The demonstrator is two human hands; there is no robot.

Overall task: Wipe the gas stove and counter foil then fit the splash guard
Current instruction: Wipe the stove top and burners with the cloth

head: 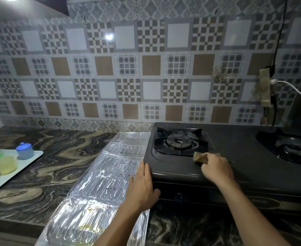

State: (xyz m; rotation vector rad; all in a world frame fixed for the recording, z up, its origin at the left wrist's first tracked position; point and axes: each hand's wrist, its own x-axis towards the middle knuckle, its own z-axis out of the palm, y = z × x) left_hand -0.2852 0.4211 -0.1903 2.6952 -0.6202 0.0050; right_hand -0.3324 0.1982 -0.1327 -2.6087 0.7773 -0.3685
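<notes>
Two bare forearms enter from the bottom edge, nearest the camera. Left hand [142,187]: fingers straight and together, palm flat against the front-left corner of the stove [235,157], thumb hooked toward the stove's front face; it holds nothing. Right hand [215,168]: fingers curled, clamped on a tan cloth [199,156], pressing it onto the stove top just in front of the left burner [180,142]. Cloth partly hidden by the knuckles.

Foil [101,183]: ribbed silver sheet lying flat on the marbled surface [45,171], its long right edge touching the stove's left side, near end running out of view at the bottom. Small dark specks and yellowish stains on it.

Bare surface lies left of the foil up to a pale tray [32,160] at the left edge; on it a blue lidded pot [24,150] and a yellow sponge [5,165].

Right burner [292,150] sits well apart at the stove's far right. Stove's back edge lies near the tiled wall [128,77]. Socket with white cable [295,89] on the wall, upper right.
</notes>
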